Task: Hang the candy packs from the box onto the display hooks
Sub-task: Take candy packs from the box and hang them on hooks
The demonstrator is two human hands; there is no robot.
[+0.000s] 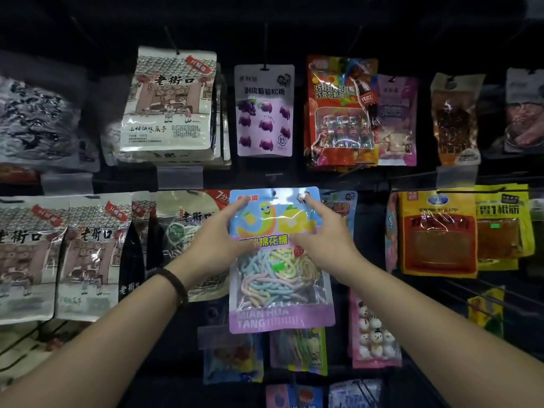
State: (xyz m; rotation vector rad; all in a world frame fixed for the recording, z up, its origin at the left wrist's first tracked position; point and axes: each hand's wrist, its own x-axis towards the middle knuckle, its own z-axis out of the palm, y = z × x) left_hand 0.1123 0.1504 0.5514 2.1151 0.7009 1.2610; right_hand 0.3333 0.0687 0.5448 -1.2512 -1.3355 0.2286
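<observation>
Cream seed bags point(88, 257) hang at nine o'clock. The left hand point(219, 237), a dark bracelet point(173, 285) on its wrist, grips the marshmallow candy pack point(279, 290) by its left edge at centre; the right hand point(323, 240) clasps its right edge. A yellow-and-red snack pack point(438, 234) hangs at three o'clock.

A candy pack point(279, 260), blue-topped with pastel rope candy behind a clear window, hangs upright at frame centre.
</observation>
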